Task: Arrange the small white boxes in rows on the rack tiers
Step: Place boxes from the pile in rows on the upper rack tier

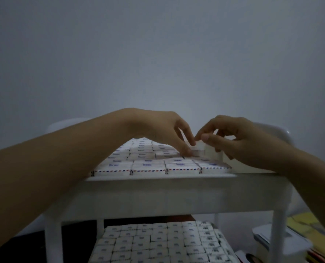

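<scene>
**Forearms over the rack, both grips on one box**

Left forearm (pixel 53 158) fills the near corner and reaches across the top tier (pixel 157 194) of the white rack (pixel 51 234). Toward the far right of that tier, my left grip (pixel 163 133) points its fingers down and pinches a small white box (pixel 198 149) from the left. My right grip (pixel 239 141) pinches the same box from the right, with the thumb on the near side and the forefinger over the top.

The box sits between the two sets of fingertips, just above the rows (pixel 148 164) lying flat and edge to edge on this tier. It seems to stand on edge, taller than its flat neighbours. Blur hides which way its long axis runs. On the lower tier, more boxes (pixel 157 242) are packed in rows.
</scene>
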Action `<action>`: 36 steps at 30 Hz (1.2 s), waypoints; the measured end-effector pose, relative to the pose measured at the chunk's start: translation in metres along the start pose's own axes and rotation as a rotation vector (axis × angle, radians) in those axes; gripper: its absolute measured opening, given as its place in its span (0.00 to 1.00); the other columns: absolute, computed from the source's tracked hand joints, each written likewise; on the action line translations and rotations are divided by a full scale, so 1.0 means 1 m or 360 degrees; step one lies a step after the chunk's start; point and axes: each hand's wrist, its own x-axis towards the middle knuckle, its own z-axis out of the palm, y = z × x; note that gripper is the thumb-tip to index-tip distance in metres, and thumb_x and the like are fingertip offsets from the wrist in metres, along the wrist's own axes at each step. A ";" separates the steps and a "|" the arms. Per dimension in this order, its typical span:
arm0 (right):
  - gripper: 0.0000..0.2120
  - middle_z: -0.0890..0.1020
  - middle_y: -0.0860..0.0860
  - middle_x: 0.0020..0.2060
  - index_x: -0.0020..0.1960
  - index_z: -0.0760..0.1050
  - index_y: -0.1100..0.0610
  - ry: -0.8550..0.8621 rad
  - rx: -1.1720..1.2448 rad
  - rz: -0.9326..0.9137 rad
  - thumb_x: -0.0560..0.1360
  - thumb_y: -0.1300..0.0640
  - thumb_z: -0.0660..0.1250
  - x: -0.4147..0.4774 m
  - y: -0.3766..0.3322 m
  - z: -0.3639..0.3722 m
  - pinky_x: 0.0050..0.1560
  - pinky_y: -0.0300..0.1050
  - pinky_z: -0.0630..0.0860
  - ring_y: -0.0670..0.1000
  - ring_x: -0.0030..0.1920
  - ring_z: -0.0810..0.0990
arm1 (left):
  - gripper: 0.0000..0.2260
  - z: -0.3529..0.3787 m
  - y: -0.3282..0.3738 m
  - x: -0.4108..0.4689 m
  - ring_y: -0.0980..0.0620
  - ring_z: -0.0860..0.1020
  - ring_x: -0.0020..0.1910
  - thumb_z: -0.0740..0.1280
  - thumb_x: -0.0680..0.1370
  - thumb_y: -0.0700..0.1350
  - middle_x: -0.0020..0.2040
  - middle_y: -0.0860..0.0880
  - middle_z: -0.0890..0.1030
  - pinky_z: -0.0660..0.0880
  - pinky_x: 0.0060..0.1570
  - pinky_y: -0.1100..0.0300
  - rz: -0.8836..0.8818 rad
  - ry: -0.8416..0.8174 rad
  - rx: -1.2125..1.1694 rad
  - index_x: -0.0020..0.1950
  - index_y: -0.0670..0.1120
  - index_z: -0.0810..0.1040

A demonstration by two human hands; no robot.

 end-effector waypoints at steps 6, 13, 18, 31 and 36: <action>0.05 0.80 0.39 0.43 0.47 0.76 0.40 0.0259 0.0117 -0.0127 0.74 0.45 0.62 0.005 -0.033 0.012 0.36 0.35 0.73 0.40 0.40 0.79 | 0.10 -0.001 -0.001 -0.022 0.59 0.74 0.62 0.66 0.79 0.49 0.60 0.59 0.80 0.65 0.68 0.60 0.0046 -0.0022 0.0091 0.59 0.56 0.81; 0.06 0.78 0.47 0.32 0.46 0.78 0.56 0.0334 0.1142 -0.0386 0.79 0.59 0.63 -0.015 -0.107 0.047 0.25 0.35 0.67 0.47 0.26 0.73 | 0.11 0.005 -0.019 -0.149 0.66 0.78 0.55 0.63 0.80 0.39 0.52 0.59 0.83 0.73 0.55 0.73 0.0317 0.0705 -0.0349 0.58 0.52 0.79; 0.05 0.76 0.49 0.29 0.47 0.77 0.60 -0.0024 0.1500 -0.0516 0.78 0.64 0.63 -0.022 -0.172 0.123 0.23 0.33 0.66 0.45 0.22 0.71 | 0.09 0.048 -0.059 -0.254 0.62 0.81 0.47 0.63 0.77 0.38 0.46 0.55 0.84 0.75 0.47 0.69 0.0221 0.1213 -0.0301 0.53 0.48 0.80; 0.09 0.79 0.43 0.47 0.57 0.76 0.49 -0.0865 0.0681 -0.0786 0.77 0.56 0.64 -0.048 -0.272 0.365 0.49 0.51 0.77 0.47 0.45 0.79 | 0.14 0.218 -0.193 -0.477 0.65 0.78 0.48 0.69 0.76 0.41 0.45 0.65 0.82 0.74 0.51 0.61 -0.1391 0.1207 -0.0105 0.44 0.63 0.79; 0.17 0.75 0.50 0.60 0.65 0.73 0.49 -0.0921 0.0275 -0.1040 0.77 0.48 0.65 -0.055 -0.293 0.403 0.57 0.48 0.71 0.52 0.61 0.71 | 0.26 0.247 -0.208 -0.492 0.61 0.64 0.64 0.57 0.66 0.70 0.61 0.64 0.68 0.60 0.62 0.64 -0.1468 0.0945 0.0145 0.60 0.61 0.74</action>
